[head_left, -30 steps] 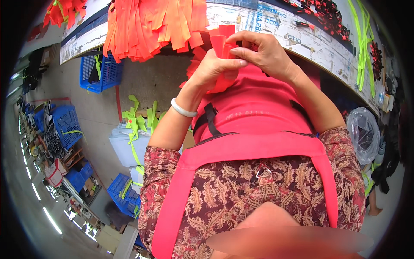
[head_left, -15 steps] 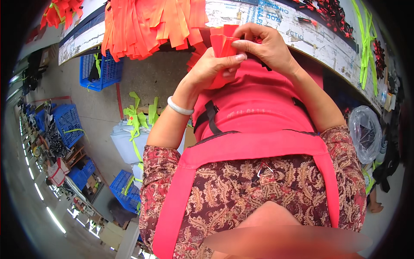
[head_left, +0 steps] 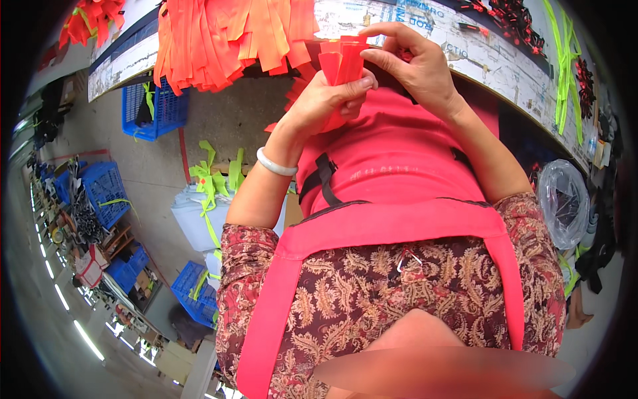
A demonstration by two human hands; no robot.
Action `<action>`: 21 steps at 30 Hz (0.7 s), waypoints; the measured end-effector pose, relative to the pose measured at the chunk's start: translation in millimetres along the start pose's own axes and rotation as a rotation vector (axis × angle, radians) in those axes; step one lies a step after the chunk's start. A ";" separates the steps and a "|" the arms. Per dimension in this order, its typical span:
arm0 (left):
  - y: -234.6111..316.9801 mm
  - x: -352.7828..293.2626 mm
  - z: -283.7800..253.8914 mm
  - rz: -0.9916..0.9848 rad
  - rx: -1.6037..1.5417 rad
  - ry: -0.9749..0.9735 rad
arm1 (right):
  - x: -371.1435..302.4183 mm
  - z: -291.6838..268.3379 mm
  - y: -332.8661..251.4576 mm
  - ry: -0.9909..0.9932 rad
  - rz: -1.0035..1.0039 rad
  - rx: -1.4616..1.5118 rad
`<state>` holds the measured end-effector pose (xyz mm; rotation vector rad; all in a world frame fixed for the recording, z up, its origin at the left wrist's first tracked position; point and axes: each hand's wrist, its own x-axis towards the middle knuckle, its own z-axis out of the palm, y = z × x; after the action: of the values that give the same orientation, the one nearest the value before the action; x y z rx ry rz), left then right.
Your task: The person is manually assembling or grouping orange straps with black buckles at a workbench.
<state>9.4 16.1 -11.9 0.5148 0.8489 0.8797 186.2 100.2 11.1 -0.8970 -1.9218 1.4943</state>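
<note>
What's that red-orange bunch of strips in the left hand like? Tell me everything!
The bunch of strips is bright red-orange, flat, layered and cloth-like. The left hand wraps around it; its top ends stick up, slightly fanned, and more shows below. The right hand is at its top right edge.

From my remote station I record one worktable (head_left: 492,83), its white, worn and patched top bearing blue print and a dark band along the edge; a thick spread of orange strips (head_left: 229,40) lies on it and droops over the near edge. Toward the right end I note a heap of small black-and-red pieces (head_left: 508,26), with long yellow-green strips (head_left: 565,66) just beside it, running over the edge. Below, I find a grey concrete floor (head_left: 149,176), marked with a red line (head_left: 184,156) and carrying a blue basket (head_left: 159,120).
</note>
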 end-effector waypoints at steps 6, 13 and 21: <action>-5.1 0.9 1.9 -0.062 -0.066 -0.012 | -7.1 12.6 -1.3 0.107 -0.285 -0.154; -7.7 0.0 -3.9 -0.037 -0.184 -0.009 | -13.0 12.7 1.8 -0.016 -0.193 -0.167; -26.9 9.3 -9.1 -0.042 -0.096 -0.072 | -2.9 27.3 -1.8 0.087 -0.339 -0.342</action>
<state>17.5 9.5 -39.9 0.4414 0.7455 0.8542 167.1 81.1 6.3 -0.7138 -2.1712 0.9349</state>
